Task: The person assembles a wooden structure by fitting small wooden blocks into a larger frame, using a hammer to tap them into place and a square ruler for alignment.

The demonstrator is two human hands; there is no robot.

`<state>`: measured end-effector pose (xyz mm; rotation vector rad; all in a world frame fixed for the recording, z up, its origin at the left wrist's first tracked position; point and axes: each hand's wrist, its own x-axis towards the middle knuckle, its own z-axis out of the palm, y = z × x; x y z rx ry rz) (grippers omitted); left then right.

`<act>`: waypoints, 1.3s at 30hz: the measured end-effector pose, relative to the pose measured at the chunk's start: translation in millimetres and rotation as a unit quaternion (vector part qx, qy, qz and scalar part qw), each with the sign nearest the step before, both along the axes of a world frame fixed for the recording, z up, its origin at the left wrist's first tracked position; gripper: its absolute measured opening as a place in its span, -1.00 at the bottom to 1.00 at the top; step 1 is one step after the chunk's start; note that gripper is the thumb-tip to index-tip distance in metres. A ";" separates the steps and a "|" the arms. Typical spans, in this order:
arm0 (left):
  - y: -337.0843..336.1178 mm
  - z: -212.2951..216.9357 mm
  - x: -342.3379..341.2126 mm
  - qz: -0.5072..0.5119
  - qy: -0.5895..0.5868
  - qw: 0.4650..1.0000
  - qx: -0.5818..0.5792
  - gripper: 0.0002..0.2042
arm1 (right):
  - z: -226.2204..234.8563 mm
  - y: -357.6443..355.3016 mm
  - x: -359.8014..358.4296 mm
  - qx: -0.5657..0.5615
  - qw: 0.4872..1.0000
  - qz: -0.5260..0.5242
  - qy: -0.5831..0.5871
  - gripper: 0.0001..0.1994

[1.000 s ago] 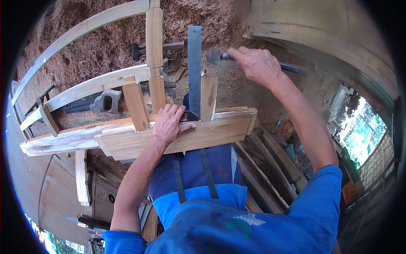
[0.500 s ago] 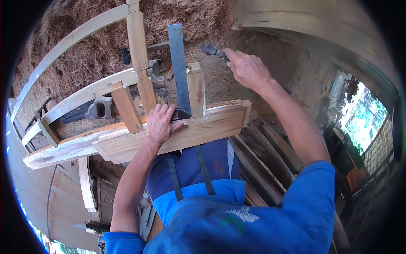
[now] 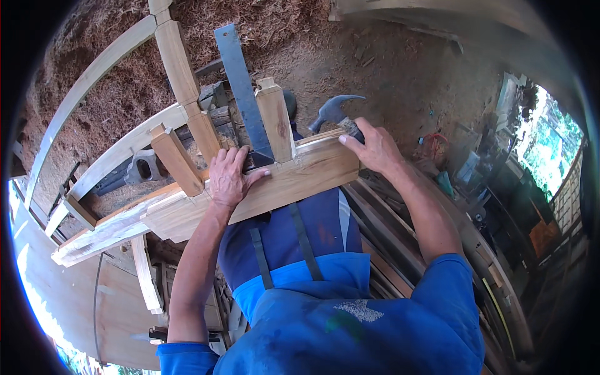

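A claw hammer (image 3: 335,112) is in my right hand (image 3: 377,152), its fingers wrapped round the handle just beyond the right end of a pale wooden board (image 3: 306,175). My left hand (image 3: 230,178) rests over the board's far edge, thumb stretched right, holding the dark stock of a try square against the wood. The square's long metal blade (image 3: 240,87) points away from me. Right beside the blade, a short wooden post (image 3: 275,119) stands out from the board. Another post (image 3: 177,161) projects left of my left hand. The fingers' undersides are hidden.
A curved wooden frame (image 3: 94,72) joins a long upright (image 3: 178,59) at the left. Beyond the board lies a hand plane or similar grey tool (image 3: 142,167). Wood shavings (image 3: 275,28) cover the far ground. Several planks (image 3: 390,237) lie at my right.
My right hand has brought the hammer down and nearer the board's right end. My left hand keeps its place by the square. The whole view has shifted a little.
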<state>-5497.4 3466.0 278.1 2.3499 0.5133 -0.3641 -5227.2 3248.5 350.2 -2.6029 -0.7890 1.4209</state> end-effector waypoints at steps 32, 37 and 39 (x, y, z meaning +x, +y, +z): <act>37.4 37.6 -171.4 0.415 -0.050 0.869 0.266 -0.45 | -46.4 31.0 -75.3 0.222 0.975 -0.020 -0.001 -0.44; 42.7 22.2 -251.5 0.652 -0.002 0.727 0.214 -0.43 | -67.0 83.7 -86.7 0.197 0.902 -0.283 0.258 -0.42; 38.8 16.8 -263.4 0.705 0.033 0.688 0.171 -0.41 | -72.8 90.4 -78.1 0.089 0.934 -0.213 0.274 -0.42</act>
